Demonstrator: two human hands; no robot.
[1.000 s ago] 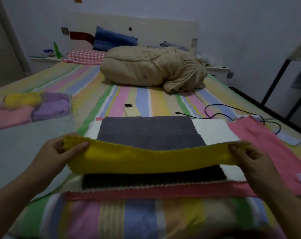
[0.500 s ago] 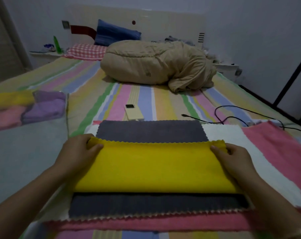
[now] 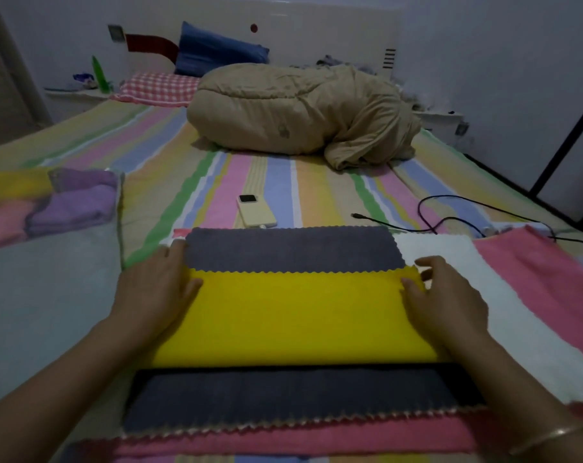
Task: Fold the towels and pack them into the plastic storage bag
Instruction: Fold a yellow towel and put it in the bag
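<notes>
Dim bedroom, pale walls (image 3: pixel 483 45); white headboard (image 3: pixel 316 35) behind striped bed (image 3: pixel 283 188), rumpled tan duvet (image 3: pixel 283 108), blue pillow (image 3: pixel 216 51), checked pillow (image 3: pixel 159 88); bedside shelf (image 3: pixel 73 93) at left, black frame (image 3: pixel 567 145) at right

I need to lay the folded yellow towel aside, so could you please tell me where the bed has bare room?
The striped sheet is bare between the beige duvet and the phone, and on the left between the storage bag and the checked pillow. Crowded: the yellow towel on its stack, and the right, where the black cable trails.
</notes>
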